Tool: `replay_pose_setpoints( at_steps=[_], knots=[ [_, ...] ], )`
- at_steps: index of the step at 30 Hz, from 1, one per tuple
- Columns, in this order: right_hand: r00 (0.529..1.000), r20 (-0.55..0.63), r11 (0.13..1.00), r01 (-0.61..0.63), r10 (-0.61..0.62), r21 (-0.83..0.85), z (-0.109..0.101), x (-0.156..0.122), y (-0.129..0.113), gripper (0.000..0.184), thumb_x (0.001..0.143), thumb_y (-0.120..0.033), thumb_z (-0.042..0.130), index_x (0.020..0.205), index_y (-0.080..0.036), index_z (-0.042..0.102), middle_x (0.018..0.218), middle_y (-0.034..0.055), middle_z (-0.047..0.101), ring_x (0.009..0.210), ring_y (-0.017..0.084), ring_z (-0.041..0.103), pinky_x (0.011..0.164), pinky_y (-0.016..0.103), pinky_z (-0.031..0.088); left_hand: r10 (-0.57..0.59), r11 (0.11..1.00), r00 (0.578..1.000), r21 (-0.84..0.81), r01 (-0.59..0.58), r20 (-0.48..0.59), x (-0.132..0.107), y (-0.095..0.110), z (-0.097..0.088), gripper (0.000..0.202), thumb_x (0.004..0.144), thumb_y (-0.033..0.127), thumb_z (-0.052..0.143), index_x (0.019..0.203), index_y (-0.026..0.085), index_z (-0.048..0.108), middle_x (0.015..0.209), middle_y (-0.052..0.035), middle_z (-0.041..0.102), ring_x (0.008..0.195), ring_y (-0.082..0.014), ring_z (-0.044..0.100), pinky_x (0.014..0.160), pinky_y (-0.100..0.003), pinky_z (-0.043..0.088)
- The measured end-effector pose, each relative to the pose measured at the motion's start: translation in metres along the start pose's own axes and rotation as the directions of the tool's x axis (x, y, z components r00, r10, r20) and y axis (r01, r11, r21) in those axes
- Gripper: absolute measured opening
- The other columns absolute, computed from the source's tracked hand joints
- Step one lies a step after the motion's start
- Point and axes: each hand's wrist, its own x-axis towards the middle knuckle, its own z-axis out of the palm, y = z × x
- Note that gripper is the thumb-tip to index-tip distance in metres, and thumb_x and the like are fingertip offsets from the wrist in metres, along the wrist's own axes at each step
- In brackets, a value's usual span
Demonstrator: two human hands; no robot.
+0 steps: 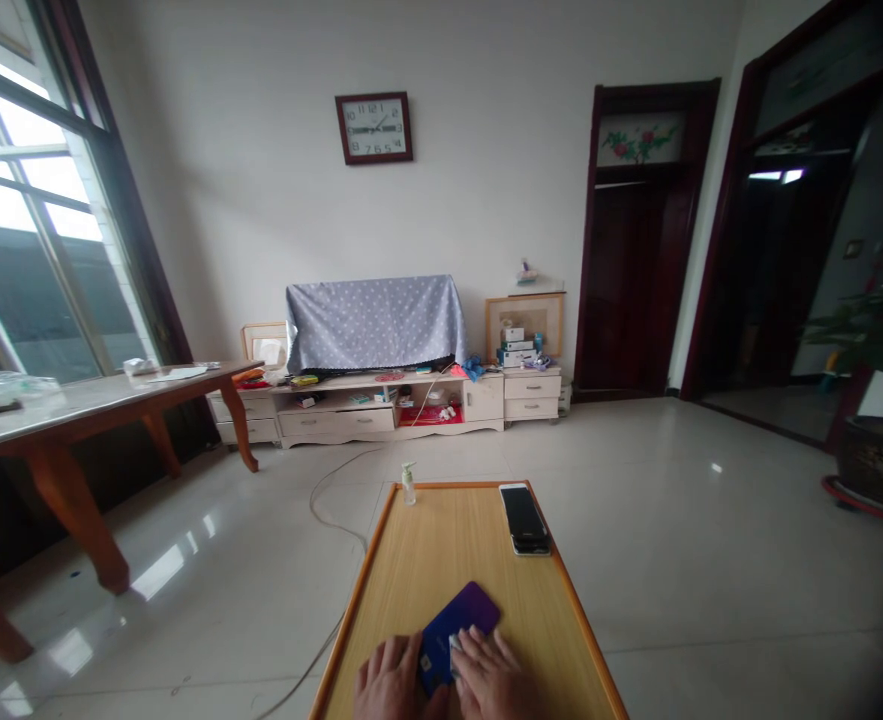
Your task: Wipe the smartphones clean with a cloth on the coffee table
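Observation:
Both my hands rest on a small wooden table (441, 560) at the bottom of the view. My left hand (390, 680) lies flat with its fingers stretched out beside a blue and purple phone-shaped object (457, 622). My right hand (490, 675) lies on the lower right part of that object, fingers extended and pressing a small pale piece (454, 645) against it. The object's purple end points away from me.
Two stacked phones (525, 518) lie at the table's far right corner and a small pump bottle (409, 484) at the far left. A cable (328, 520) trails on the tiled floor. A long wooden table (73, 420) stands left, a TV cabinet (381, 405) ahead, a potted plant (880, 420) right.

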Motion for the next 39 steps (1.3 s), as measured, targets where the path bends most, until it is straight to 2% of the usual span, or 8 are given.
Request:
replay_pose_setpoints(
  at_steps=[6,15,21,23,29,31,36,39],
  knots=[
    [0.971,-0.055,0.970,-0.238,0.234,-0.059,0.005,-0.003,0.005,0.046,0.099,-0.038,0.037,0.141,-0.026,0.052,0.145,0.0070,0.048,0.133,0.030,0.046,0.111,0.048,0.039,-0.006,1.000,0.999,0.017,0.006,-0.035,-0.002,0.002,0.001,0.070,0.077,0.055,0.050,0.142,0.028,0.047,0.140,-0.0080,0.053,0.130,-0.0300,0.043,0.106,-0.041,0.030],
    [0.996,0.041,0.996,0.073,-0.075,0.054,0.010,-0.004,0.003,0.042,0.100,-0.030,0.038,0.138,-0.034,0.054,0.138,-0.0017,0.056,0.127,0.021,0.053,0.108,0.036,0.043,0.007,1.000,1.000,-0.023,-0.007,-0.025,-0.004,0.001,-0.003,0.070,0.077,0.055,0.050,0.141,0.027,0.048,0.137,-0.0086,0.055,0.127,-0.0294,0.045,0.106,-0.042,0.031],
    [0.990,-0.056,0.990,-0.130,0.126,-0.064,0.010,-0.003,0.010,0.044,0.097,-0.033,0.042,0.141,-0.030,0.052,0.141,0.0042,0.053,0.127,0.028,0.054,0.107,0.045,0.044,0.017,0.999,1.000,-0.030,-0.017,-0.009,-0.004,-0.001,-0.005,0.072,0.078,0.056,0.049,0.143,0.025,0.046,0.139,-0.0096,0.053,0.129,-0.0300,0.043,0.106,-0.042,0.031],
    [0.991,-0.067,0.989,-0.121,0.115,-0.086,0.009,-0.001,0.008,0.045,0.098,-0.036,0.043,0.141,-0.030,0.051,0.141,0.0050,0.052,0.127,0.029,0.053,0.108,0.048,0.043,0.013,1.000,1.000,-0.028,-0.013,-0.010,-0.004,0.000,-0.006,0.072,0.077,0.055,0.049,0.143,0.025,0.046,0.139,-0.0094,0.053,0.129,-0.0300,0.044,0.106,-0.042,0.031],
    [0.962,-0.110,0.961,0.233,-0.251,-0.150,0.014,0.006,-0.005,0.039,0.095,-0.048,0.050,0.128,-0.032,0.063,0.128,-0.0008,0.064,0.115,0.025,0.063,0.104,0.043,0.047,0.012,0.999,1.000,-0.046,-0.013,-0.011,-0.007,0.003,-0.009,0.068,0.080,0.053,0.045,0.141,0.025,0.048,0.137,-0.0091,0.055,0.127,-0.0291,0.045,0.105,-0.041,0.031],
    [0.966,-0.146,0.968,0.187,-0.212,-0.170,0.014,0.006,-0.005,0.038,0.096,-0.048,0.050,0.129,-0.033,0.063,0.128,-0.0010,0.064,0.114,0.025,0.064,0.104,0.046,0.047,0.016,0.999,1.000,-0.048,-0.017,-0.008,-0.008,0.004,-0.012,0.068,0.079,0.052,0.045,0.141,0.025,0.048,0.138,-0.0090,0.055,0.128,-0.0291,0.045,0.105,-0.041,0.031],
    [0.975,-0.214,0.977,-0.104,0.064,-0.183,0.004,0.003,-0.001,0.040,0.099,-0.047,0.044,0.136,-0.037,0.056,0.134,0.0030,0.059,0.117,0.031,0.061,0.102,0.057,0.047,0.015,0.999,1.000,-0.038,-0.016,-0.015,-0.011,0.006,-0.017,0.068,0.076,0.051,0.049,0.140,0.026,0.049,0.138,-0.0074,0.056,0.128,-0.0288,0.045,0.106,-0.040,0.031],
    [0.987,-0.155,0.987,0.006,-0.031,-0.160,-0.002,0.003,-0.003,0.044,0.098,-0.050,0.046,0.140,-0.040,0.050,0.136,0.0003,0.058,0.120,0.030,0.059,0.103,0.057,0.046,0.037,0.998,0.999,-0.050,-0.038,-0.019,-0.011,0.005,-0.017,0.067,0.077,0.051,0.048,0.140,0.027,0.050,0.139,-0.0060,0.056,0.129,-0.0278,0.045,0.107,-0.039,0.032]
  ],
)
